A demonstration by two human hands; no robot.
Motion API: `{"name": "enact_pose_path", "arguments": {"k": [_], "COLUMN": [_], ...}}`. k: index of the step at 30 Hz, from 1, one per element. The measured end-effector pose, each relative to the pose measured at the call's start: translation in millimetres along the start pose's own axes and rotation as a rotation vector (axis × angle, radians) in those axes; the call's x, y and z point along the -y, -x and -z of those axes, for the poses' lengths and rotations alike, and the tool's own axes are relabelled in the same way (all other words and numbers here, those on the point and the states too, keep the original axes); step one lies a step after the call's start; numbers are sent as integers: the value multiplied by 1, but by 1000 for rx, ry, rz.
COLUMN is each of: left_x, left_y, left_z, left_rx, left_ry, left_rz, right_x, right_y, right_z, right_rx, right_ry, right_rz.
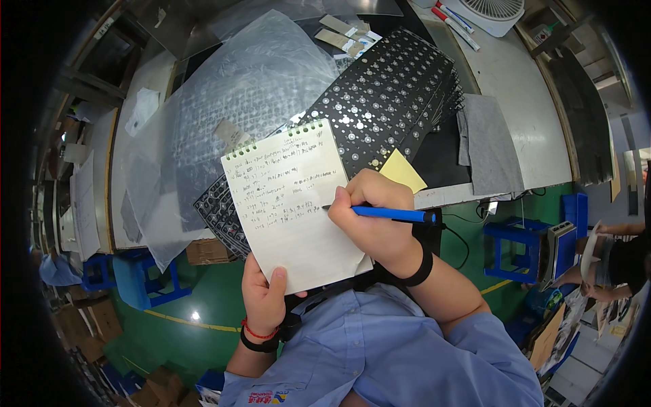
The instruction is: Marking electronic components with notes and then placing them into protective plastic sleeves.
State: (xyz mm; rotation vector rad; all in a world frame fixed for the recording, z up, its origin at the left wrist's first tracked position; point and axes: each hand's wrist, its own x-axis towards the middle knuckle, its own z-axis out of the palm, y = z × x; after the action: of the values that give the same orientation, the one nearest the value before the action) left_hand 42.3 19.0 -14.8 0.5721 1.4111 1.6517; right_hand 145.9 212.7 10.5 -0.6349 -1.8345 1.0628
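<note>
A spiral notepad (305, 251) with green rings along its top lies open, its upper half covered in rows of handwriting. My left hand (263, 295) grips its lower left corner, thumb on the page and fingers underneath. In my right hand (378, 220) is a blue pen (390, 213), its dark tip at the end of the lowest written line. Beyond the notepad, black perforated sheets (393, 88) with rows of round metallic spots lie stacked on the table. A yellow sticky note (405, 171) sits near my right knuckles.
Clear plastic film (251, 74) covers more sheets at the left. A grey cloth (491, 146) hangs over the table's front edge. Markers (456, 27) and a white fan (488, 10) are at the far right. Blue stools (512, 247) stand on the green floor; another person (614, 261) is at the right.
</note>
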Motion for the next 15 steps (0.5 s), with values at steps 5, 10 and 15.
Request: {"name": "enact_pose_path", "arguments": {"k": [5,10,15], "left_x": [-1,1,1], "left_y": [1,-1,-2], "left_z": [-1,-2,-1], "left_rx": [-19,-27,-10], "left_ry": [-18,-4,-3], "left_rz": [10,-14,-15], "right_x": [8,-5,-10], "right_y": [2,6,10], "right_z": [9,15,21], "right_rx": [-46,-19,28], "right_ry": [-60,-53,-127], "right_rz": [68,300,460]}}
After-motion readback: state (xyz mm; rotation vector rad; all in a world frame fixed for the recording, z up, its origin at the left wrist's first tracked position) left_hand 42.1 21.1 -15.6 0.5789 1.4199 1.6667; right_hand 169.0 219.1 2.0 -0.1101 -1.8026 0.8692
